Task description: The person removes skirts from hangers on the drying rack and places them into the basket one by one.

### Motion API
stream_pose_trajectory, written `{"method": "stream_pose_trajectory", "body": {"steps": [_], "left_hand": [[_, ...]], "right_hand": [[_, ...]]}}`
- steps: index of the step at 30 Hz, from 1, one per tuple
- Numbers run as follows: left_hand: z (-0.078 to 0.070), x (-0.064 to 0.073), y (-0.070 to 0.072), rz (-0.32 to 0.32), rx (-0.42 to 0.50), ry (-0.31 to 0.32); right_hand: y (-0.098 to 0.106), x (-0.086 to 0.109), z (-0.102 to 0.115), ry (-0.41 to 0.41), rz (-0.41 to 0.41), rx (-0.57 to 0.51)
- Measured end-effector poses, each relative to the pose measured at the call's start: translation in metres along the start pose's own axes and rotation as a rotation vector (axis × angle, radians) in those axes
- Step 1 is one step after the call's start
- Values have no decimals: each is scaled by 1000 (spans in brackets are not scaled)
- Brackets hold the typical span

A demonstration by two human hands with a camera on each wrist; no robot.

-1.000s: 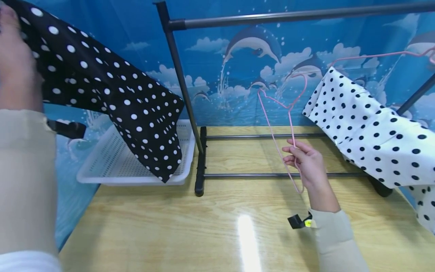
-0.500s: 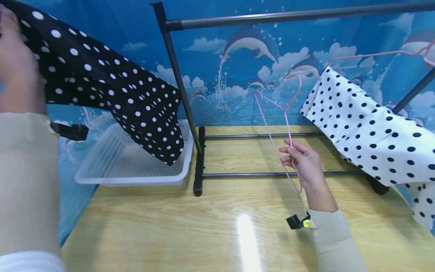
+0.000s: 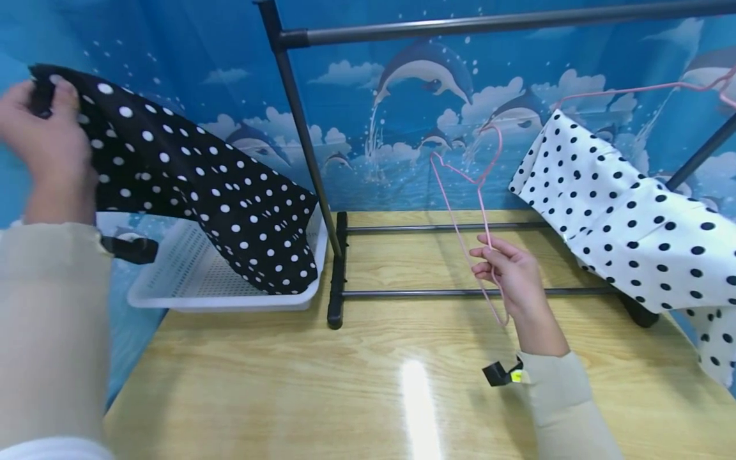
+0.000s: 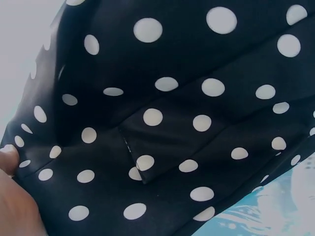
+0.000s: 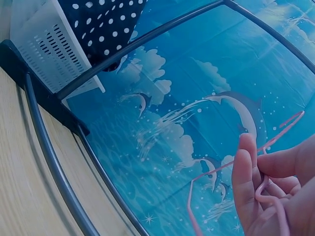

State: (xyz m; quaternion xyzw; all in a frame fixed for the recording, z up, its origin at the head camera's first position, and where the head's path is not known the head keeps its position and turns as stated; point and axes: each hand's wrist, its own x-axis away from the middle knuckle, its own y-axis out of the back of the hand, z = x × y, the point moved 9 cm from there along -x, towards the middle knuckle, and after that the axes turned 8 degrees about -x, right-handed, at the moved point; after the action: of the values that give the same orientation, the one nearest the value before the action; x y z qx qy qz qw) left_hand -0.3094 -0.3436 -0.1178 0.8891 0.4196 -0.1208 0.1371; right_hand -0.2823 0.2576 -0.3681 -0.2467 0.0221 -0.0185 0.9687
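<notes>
My left hand (image 3: 54,137) pinches one end of a black cloth with white polka dots (image 3: 236,204) at the upper left of the head view. The cloth slopes down to the right, its lower end hanging over the white plastic basket (image 3: 224,303). In the left wrist view the dotted cloth (image 4: 162,132) fills most of the frame, with part of the hand at the lower left edge. My right hand (image 3: 515,281) holds a pink wire hanger (image 3: 454,211) by its side, hook upward, in front of the rack. The right wrist view shows the hanger (image 5: 211,172) between thumb and fingers.
A dark metal clothes rack (image 3: 460,27) stands on the wooden table (image 3: 276,383). At right, a white cloth with black dots (image 3: 627,223) hangs from another pink hanger (image 3: 638,93). Behind is a blue curtain with dolphins (image 3: 356,108).
My left hand has come down and slightly right in view, with the black cloth. The cloth's lower end swung up, then settled over the basket's front rim. The right hand and hanger barely moved.
</notes>
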Motion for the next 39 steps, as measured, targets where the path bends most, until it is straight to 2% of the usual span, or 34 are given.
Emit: {"method": "stream_pose_trajectory", "body": {"steps": [3,8,14,22,31,34,39], "left_hand": [[12,1,0,9,-43,32],[35,-2,1,25,-115,130],[68,-7,0,97,-195,267],[103,-15,2,173,-296,327],[125,-22,2,202,-479,294],[128,-22,0,207,-562,241],[131,-20,-10,235,-712,103]], "right_hand": [[-1,-1,-2,2,5,-5],[0,-2,-4,0,1,-3],[-1,-2,-4,0,-7,-3],[-1,-1,-5,-8,-7,-2],[0,-1,-8,-9,-3,-5],[0,-1,-9,-14,-5,0],[-1,-1,-11,-28,-13,16]]}}
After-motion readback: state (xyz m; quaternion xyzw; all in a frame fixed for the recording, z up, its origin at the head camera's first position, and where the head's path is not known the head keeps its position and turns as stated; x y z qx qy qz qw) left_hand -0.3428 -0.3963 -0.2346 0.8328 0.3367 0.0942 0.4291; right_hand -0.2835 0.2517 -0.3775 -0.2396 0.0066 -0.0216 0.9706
